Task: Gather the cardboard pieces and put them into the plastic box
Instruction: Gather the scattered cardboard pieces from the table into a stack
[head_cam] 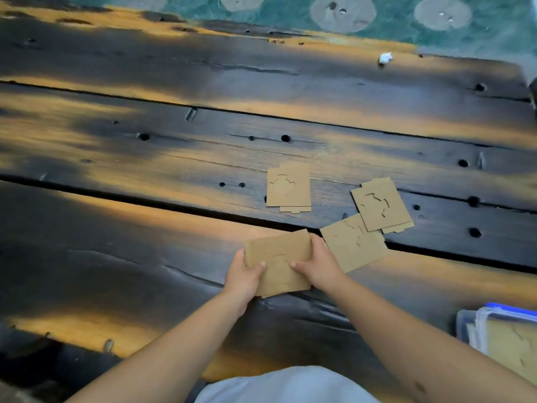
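Observation:
A small stack of brown cardboard pieces (279, 257) is held between both hands just above the dark wooden table (145, 228). My left hand (242, 279) grips its left edge and my right hand (321, 264) grips its right edge, thumbs on top. Three more cardboard pieces lie flat beyond: one (287, 187) straight ahead, one (353, 242) touching my right hand's side, and one (380, 205) overlapping that piece's far corner. The clear plastic box (470, 324) with a blue rim sits at the lower right edge, with cardboard inside.
A small white crumpled scrap (385, 58) lies near the table's far edge. Beyond the table is a green floor covering with pale round patches (343, 13). The planks have gaps and several dark holes. A white garment (287, 385) shows at the bottom.

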`<state>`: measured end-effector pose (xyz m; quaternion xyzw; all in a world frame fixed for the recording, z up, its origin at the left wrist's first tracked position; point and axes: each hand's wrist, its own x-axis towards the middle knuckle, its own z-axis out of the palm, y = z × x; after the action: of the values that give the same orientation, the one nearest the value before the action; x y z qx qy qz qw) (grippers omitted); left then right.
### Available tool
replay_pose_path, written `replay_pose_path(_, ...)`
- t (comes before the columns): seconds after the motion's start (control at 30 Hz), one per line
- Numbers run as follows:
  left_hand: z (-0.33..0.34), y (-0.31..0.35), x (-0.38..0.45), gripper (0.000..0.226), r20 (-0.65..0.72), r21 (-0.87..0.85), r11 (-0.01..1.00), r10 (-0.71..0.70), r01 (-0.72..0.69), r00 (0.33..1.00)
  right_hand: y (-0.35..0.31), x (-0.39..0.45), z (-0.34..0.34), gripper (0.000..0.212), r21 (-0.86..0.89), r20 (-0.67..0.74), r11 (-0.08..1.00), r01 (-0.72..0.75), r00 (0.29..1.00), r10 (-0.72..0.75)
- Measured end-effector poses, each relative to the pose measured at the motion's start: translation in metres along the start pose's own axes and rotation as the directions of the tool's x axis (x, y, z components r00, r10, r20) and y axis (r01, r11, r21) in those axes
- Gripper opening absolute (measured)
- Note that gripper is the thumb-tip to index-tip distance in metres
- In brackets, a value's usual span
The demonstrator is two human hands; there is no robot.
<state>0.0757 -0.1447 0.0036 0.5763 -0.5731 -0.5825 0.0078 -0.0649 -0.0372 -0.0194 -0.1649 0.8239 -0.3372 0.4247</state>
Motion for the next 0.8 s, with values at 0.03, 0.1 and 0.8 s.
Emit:
replay_pose_path(0.03, 0.009, 0.002, 0.0, 0.029, 0.024, -0.012, 1.0, 0.028, -0.028, 0.999, 0.006, -0.004, -0.008, 0.073, 0.03, -0.036, 0.999, -0.018, 0.999, 0.019)
replay_pose_path(0.1, 0.027, 0.008, -0.002, 0.031, 0.072, -0.033, 0.997, 0.065, -0.063, 0.995, 0.017, -0.012, -0.025, 0.087, 0.079, -0.102, 0.994, -0.071, 0.992, 0.079)
replay_pose_path(0.8, 0.179, 0.055, 0.029, 0.031, 0.069, 0.058, 0.998, -0.027, 0.023, 0.997, 0.08, 0.023, -0.12, 0.061, -0.044, -0.35, 0.96, -0.277, 0.904, 0.245)
